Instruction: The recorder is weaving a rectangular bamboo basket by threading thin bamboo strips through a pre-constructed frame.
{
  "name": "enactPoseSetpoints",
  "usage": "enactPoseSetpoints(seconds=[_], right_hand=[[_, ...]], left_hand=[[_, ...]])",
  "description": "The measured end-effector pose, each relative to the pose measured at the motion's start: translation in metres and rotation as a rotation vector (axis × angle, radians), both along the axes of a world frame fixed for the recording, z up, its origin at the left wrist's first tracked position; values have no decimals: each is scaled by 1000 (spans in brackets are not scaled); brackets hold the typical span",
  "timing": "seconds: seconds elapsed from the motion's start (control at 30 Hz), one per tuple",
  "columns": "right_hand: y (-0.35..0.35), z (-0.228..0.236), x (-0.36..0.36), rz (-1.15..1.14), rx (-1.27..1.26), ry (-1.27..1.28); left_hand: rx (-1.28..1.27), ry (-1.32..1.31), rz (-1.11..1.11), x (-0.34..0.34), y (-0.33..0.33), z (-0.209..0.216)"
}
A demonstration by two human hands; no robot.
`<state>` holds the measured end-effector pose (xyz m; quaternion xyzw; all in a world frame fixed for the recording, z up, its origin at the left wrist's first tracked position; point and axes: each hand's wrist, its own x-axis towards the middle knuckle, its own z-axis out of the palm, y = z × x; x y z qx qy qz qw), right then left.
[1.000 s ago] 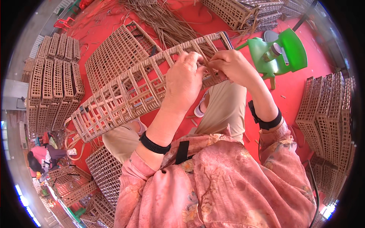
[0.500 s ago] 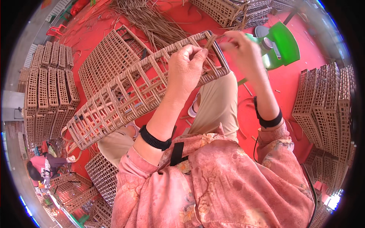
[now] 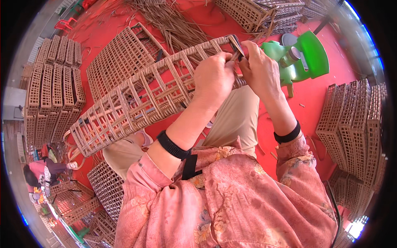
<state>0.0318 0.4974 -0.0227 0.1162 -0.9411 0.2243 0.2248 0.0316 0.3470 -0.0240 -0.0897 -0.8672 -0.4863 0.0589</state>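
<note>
A long, openwork woven rattan basket (image 3: 145,119) slants across my lap, its far right corner raised between my hands. At that corner, my left hand (image 3: 213,78) is closed, pinching a flat brown rattan strip (image 3: 237,50) beside the dark frame edge. Just to the right, my right hand (image 3: 261,72) has its fingers bent around the same corner and strip; its fingertips are partly hidden. Black bands circle both wrists. The basket's left end rests over my left knee, with loose pale strips (image 3: 74,155) hanging off it.
Another woven basket (image 3: 118,62) lies beyond mine, near a heap of loose strips (image 3: 173,27). To the right stands a green plastic chair (image 3: 316,58) with a round container (image 3: 294,53) on it. Stacked baskets rise at left (image 3: 51,95) and right (image 3: 351,124). A person (image 3: 39,173) sits at lower left.
My right hand has come back left to the basket corner from beyond it, where it was blurred. My left hand has shifted right, up to the strip at the corner.
</note>
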Motion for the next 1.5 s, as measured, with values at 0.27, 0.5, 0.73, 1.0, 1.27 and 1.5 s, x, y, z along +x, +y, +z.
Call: enactPoseSetpoints(seconds=[0.27,0.5,0.73,1.0,1.27,1.5], right_hand=[[38,-41,-17,-78,-1093,-576],[21,-60,-32,-28,-1468,-425],[32,-65,-23,-64,-1188,-134],[307,-102,-87,-381,-1256,-97],[261,-122,-118,-392,-1366,-150],[317,-173,-132,-159,-1638,-230]], left_hand=[[-117,356,-105,-27,15,-10],[-146,356,-32,-19,21,-23],[-11,676,-100,4,10,-32],[-253,865,13,37,-38,-45],[-266,708,105,87,-121,-46],[-274,516,963,185,-280,-20]])
